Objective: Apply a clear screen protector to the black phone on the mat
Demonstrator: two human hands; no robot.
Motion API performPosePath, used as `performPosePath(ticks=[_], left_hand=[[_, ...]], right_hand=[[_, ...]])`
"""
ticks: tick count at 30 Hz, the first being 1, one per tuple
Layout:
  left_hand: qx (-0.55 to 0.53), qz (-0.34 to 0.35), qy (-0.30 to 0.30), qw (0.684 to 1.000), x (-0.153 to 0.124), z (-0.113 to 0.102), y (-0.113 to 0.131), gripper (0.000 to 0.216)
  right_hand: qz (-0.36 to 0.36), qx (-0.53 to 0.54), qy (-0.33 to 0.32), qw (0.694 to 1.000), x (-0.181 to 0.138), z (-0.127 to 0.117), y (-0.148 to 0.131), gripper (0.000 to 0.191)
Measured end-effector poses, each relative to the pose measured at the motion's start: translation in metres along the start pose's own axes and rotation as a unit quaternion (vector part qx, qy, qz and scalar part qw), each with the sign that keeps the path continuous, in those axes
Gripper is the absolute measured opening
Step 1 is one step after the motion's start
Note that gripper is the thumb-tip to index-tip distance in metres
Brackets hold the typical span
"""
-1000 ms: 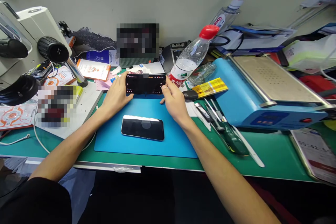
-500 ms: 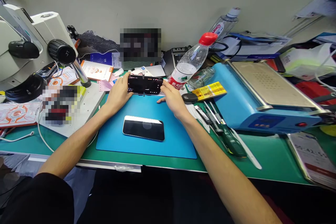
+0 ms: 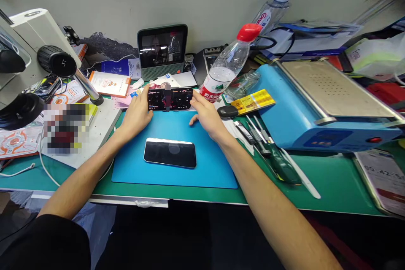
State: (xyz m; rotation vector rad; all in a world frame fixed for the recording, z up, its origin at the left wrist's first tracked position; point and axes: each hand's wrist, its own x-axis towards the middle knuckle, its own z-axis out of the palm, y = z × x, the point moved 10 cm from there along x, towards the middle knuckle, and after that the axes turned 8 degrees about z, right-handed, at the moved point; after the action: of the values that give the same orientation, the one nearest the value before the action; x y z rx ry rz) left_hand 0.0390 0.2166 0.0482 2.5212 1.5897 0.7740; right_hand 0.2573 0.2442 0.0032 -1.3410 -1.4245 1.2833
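A phone (image 3: 182, 99) stands on its long side at the back of the blue mat (image 3: 136, 175), its lit screen facing me and a dark clamp (image 3: 168, 98) across its middle. My left hand (image 3: 136, 113) grips the phone's left end, the fingers behind it. At the right end, my right hand (image 3: 205, 114) holds it between the fingers, with one finger curled below. Nearer to me a second phone (image 3: 171, 154) lies flat on the mat, its screen dark. Neither hand touches that one.
Left stand a microscope post (image 3: 87, 86) and a grey base plate (image 3: 95, 135). A tilted water bottle (image 3: 221, 69), screwdrivers (image 3: 281, 164), a white spudger (image 3: 302, 175) and a blue heating machine (image 3: 284, 114) are on the right. A smart display (image 3: 163, 50) stands behind.
My view has shifted slightly, so the bench appears a little further left. The upright phone's screen now shows a brighter picture. Both hands keep hold of it; the flat phone stays put.
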Motion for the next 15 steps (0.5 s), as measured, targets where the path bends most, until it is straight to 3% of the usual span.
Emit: performPosePath(ticks=[4, 8, 10, 11, 13, 15], left_hand=[[0.023, -0.007, -0.011, 1.000, -0.001, -0.009, 0.004, 0.091], [0.116, -0.002, -0.003, 0.993, -0.012, -0.051, 0.033, 0.077], [0.146, 0.027, -0.039, 0.988, -0.028, -0.066, 0.055, 0.067], [0.147, 0.048, -0.072, 0.985, -0.039, -0.068, 0.065, 0.061], [0.110, 0.097, -0.153, 0.977, -0.064, -0.060, 0.084, 0.052], [0.078, 0.129, -0.204, 0.967, -0.086, -0.048, 0.096, 0.055]], right_hand=[[0.015, -0.031, 0.007, 0.999, -0.003, 0.000, -0.002, 0.072], [0.033, -0.081, 0.019, 0.996, -0.027, -0.009, -0.006, 0.072], [0.020, -0.122, 0.034, 0.992, -0.056, -0.015, -0.011, 0.072], [0.000, -0.146, 0.049, 0.988, -0.074, -0.018, -0.016, 0.070], [-0.109, -0.253, 0.089, 0.957, -0.114, -0.016, -0.037, 0.058], [-0.215, -0.330, 0.055, 0.917, -0.150, 0.007, -0.046, 0.050]])
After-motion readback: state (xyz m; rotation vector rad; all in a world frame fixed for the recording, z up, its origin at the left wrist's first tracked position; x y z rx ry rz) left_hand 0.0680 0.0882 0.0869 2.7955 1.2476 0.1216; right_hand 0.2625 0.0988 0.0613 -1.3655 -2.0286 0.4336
